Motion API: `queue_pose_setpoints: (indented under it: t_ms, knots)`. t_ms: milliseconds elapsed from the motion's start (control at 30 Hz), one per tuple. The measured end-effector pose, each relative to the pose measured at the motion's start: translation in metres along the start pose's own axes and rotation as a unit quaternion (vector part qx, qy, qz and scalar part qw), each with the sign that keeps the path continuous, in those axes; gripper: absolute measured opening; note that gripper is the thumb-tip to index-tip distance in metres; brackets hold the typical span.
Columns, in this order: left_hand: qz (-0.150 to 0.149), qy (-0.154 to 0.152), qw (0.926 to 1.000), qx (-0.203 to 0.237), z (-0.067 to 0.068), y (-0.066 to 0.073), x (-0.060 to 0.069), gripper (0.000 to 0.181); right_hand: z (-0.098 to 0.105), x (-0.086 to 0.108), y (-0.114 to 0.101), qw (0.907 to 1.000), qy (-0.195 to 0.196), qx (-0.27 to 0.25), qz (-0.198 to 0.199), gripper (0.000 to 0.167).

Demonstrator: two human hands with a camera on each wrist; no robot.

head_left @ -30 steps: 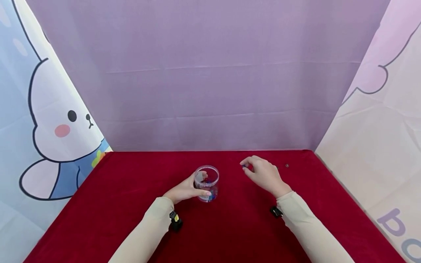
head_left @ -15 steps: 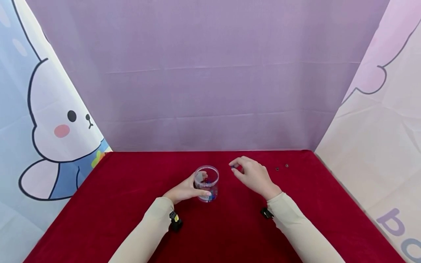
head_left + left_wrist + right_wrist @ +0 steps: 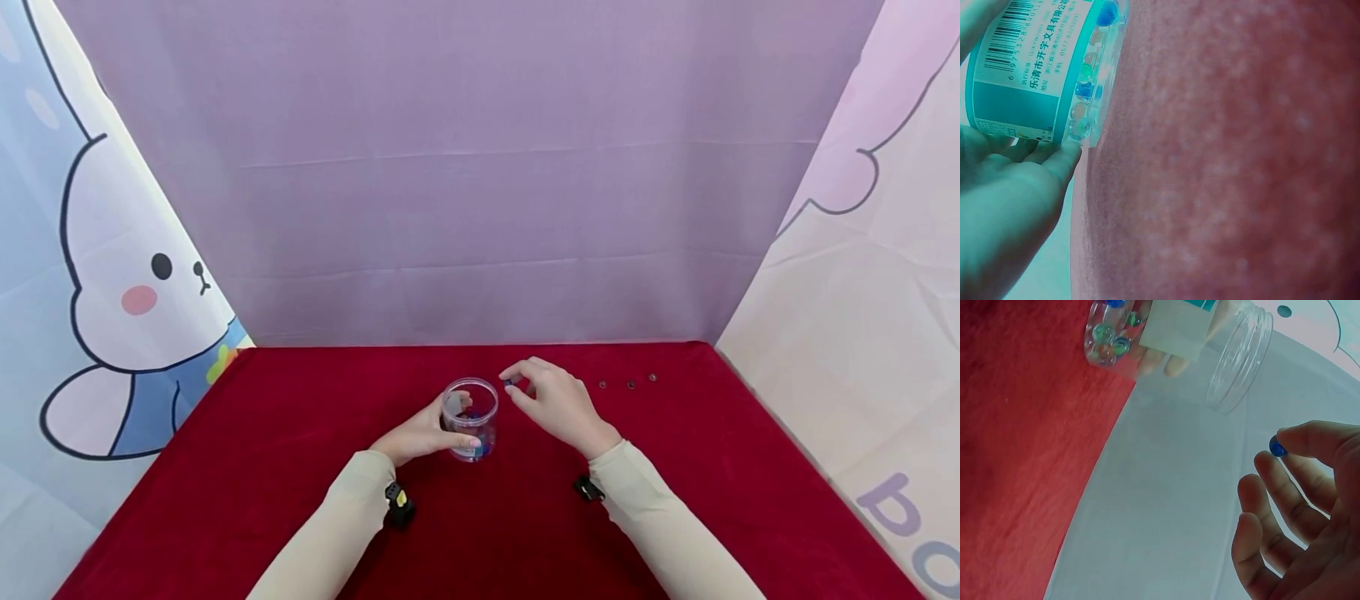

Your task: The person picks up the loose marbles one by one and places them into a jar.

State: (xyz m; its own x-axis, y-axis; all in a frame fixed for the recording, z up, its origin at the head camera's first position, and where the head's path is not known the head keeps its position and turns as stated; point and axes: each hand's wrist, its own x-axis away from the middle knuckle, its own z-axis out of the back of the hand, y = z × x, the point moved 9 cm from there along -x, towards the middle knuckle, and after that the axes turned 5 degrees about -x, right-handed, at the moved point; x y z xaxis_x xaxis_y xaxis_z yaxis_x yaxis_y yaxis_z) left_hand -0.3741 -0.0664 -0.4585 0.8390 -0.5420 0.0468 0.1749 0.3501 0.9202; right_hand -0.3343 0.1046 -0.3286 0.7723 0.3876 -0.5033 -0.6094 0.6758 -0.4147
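My left hand [image 3: 423, 431] grips a clear plastic jar [image 3: 470, 400] from its left side, thumb in front and fingers behind. The jar stands upright and lidless on the red cloth, and several glass marbles [image 3: 1085, 90] lie at its bottom in the left wrist view. A printed label [image 3: 1019, 81] wraps its side. Between thumb and fingertips, my right hand [image 3: 558, 404] pinches a blue marble [image 3: 1278, 446]. That hand is raised just right of the jar's open mouth [image 3: 1241, 359], apart from it.
Three small marbles [image 3: 631, 385] lie in a loose row on the red cloth [image 3: 525, 533], right of my right hand. A purple curtain [image 3: 480, 183] hangs behind the table. Printed cloth walls [image 3: 862, 333] flank both sides.
My right hand has moved left toward the jar with the blue marble, uncovering marbles on the cloth behind it. The left hand and jar have stayed in place.
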Motion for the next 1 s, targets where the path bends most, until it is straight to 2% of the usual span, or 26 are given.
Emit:
queue_pose_setpoints:
  t_ms: [200,400,767,1000]
  knots:
    - [-0.002,-0.003,1.0,0.0,0.0,0.001,0.0,0.095,-0.004,-0.002,-0.009,0.9997,0.014,-0.006,0.02,0.022]
    - [-0.007,-0.006,1.0,0.0,0.0,0.002,0.0,0.096,-0.011,-0.004,-0.013,0.9996,0.007,-0.014,0.023,0.021]
    - [-0.01,-0.007,0.9997,0.021,0.0,0.002,-0.001,0.094,-0.031,-0.007,-0.017,0.9995,-0.024,-0.016,0.012,0.02]
    - [-0.004,-0.002,0.9998,0.017,-0.001,0.002,0.001,0.095,-0.034,-0.006,-0.013,0.9992,-0.035,-0.021,-0.003,0.021]
